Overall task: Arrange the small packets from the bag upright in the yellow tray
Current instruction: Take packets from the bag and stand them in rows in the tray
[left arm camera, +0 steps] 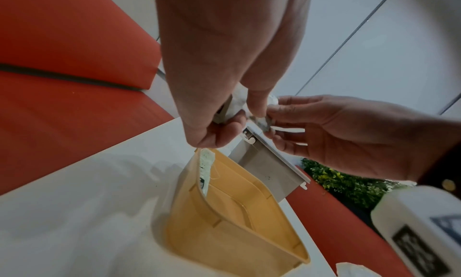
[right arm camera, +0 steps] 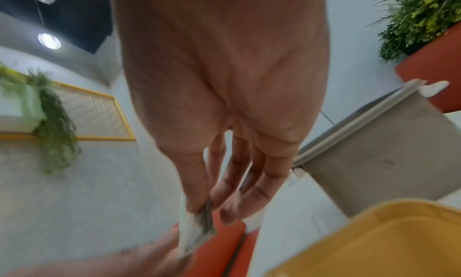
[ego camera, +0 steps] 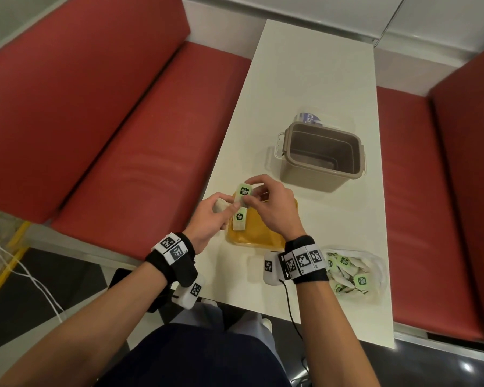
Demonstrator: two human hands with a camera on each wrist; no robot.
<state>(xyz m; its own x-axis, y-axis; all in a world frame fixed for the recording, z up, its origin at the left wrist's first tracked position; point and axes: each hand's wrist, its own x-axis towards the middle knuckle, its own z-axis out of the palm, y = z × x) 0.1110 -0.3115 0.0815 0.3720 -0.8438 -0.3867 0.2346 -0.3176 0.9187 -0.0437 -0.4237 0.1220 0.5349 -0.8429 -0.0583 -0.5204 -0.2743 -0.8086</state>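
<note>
The yellow tray (ego camera: 263,236) lies on the white table near its front left edge, with one green-labelled packet (ego camera: 241,220) standing against its left wall. Just above the tray, my right hand (ego camera: 249,192) pinches another green-labelled packet (ego camera: 243,191) by its top. Close beside it, my left hand (ego camera: 224,205) grips a small bunch of pale packets (ego camera: 220,205). The clear bag (ego camera: 355,272) with several more packets lies at the front right of the table. In the left wrist view the standing packet (left arm camera: 205,169) leans on the tray's wall (left arm camera: 224,232). The right wrist view shows the pinched packet (right arm camera: 197,228).
An open grey-brown container (ego camera: 322,155) stands just behind the tray, with a clear lid with a blue label (ego camera: 309,118) behind it. Red bench seats (ego camera: 123,135) flank the narrow table on both sides. The table's front edge is close to my body.
</note>
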